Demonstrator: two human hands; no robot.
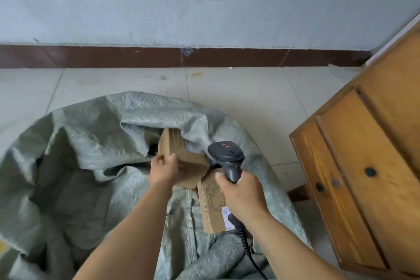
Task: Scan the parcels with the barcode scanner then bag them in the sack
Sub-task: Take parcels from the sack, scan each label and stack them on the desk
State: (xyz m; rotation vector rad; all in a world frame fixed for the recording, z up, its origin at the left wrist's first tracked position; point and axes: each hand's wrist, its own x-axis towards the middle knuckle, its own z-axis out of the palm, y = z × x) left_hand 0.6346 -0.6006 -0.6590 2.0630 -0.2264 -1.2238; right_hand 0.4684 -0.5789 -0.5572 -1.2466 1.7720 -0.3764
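left hand (pixel 164 167) grips brown cardboard parcel (pixel 181 159) over grey woven sack (pixel 95 143); right hand (pixel 242 193) holds dark handheld barcode scanner (pixel 227 154). bagging step, likely; next: release parcel into sack's mouth.

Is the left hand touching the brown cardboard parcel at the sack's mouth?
Touching. The head view shows the left hand gripping the brown cardboard parcel, thumb and fingers wrapped over its near edge.

The grey-green woven plastic sack (pixel 95 166) is cut off by the left and bottom edges; its dark opening hides the contents. The brown cardboard parcel (pixel 181 161) is motion-blurred, its far end under a fold. The small white label (pixel 226 213) on the flat cardboard box (pixel 211 202) is unreadable
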